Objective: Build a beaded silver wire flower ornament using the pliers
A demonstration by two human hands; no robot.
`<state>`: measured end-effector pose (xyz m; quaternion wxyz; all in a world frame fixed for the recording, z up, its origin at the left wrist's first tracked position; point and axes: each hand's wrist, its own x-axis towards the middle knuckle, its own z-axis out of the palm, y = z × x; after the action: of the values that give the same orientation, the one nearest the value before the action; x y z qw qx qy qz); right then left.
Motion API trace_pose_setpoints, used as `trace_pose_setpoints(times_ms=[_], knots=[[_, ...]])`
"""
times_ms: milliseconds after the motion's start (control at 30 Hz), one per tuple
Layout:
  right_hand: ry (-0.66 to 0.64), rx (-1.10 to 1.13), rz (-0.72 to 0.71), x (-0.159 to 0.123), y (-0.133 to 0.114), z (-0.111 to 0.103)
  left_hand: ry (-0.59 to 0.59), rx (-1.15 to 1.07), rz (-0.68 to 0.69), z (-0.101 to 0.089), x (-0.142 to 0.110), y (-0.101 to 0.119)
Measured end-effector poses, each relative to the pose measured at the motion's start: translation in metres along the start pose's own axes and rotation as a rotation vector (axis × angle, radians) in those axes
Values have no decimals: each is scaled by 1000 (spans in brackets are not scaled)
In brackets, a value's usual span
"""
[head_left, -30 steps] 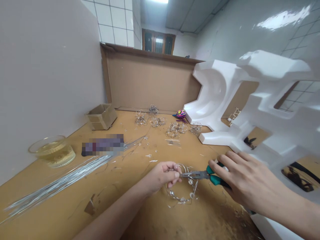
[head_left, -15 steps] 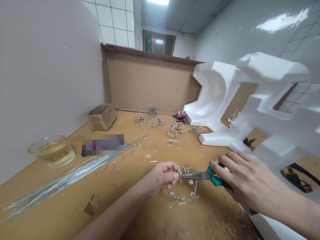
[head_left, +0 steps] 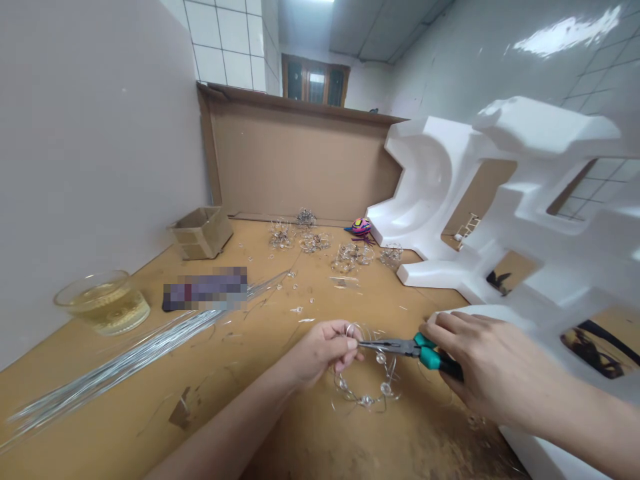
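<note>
My left hand [head_left: 327, 350] pinches a ring of thin silvery wire strung with clear beads [head_left: 366, 401], low over the table at the middle front. Loose wire ends stick out around the ring. Long-nose pliers [head_left: 395, 347] with green and black handles are in my right hand [head_left: 485, 360], its fingers wrapped round the grips. Their jaws point left, and the tips meet the ring's wire right beside my left thumb. My fingertips hide the exact spot where the jaws touch the wire.
Straight wires [head_left: 150, 353] lie bundled at left, near a glass of yellowish liquid [head_left: 103, 307] and a small cardboard box [head_left: 200, 233]. Several beaded wire pieces [head_left: 315, 241] and a colourful toy [head_left: 361, 227] sit at the back. White foam packing [head_left: 425, 167] stands along the right.
My right hand has rolled a little and its fingers have shifted on the handles. The pliers' tips stay at my left fingertips. The ring has barely moved, and the view has tilted slightly.
</note>
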<state>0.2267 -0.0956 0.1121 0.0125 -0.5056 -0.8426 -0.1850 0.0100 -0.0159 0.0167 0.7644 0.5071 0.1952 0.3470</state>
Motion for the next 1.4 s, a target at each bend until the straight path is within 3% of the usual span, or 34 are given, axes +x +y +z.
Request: trace_pose_setpoints(times_ms=[100,267,500,767,933,1033,1167,1233,1400], knots=[[-14,-20,31,1,2,-1,31,41,-19,0,1,-1],[81,-135,34,1,16,-5,57,42,-33,0,2,0],[91,-162,178,-3,39,3,-20,-153,-26,0,-1,2],[-163,10,309,-2,38,35,-132,-361,-74,-7,-1,-2],[-186,94,301,9,22,63,-150,-413,-54,-7,-1,-4],[-157,93,302,23,9,82,-71,-373,-63,-7,1,-5],[-126,128,280,40,-4,106,210,-237,-91,-9,7,-11],[-110,163,276,45,-7,115,297,-195,-97,-10,9,-14],[-80,267,275,49,-5,123,323,-153,-79,-12,10,-15]])
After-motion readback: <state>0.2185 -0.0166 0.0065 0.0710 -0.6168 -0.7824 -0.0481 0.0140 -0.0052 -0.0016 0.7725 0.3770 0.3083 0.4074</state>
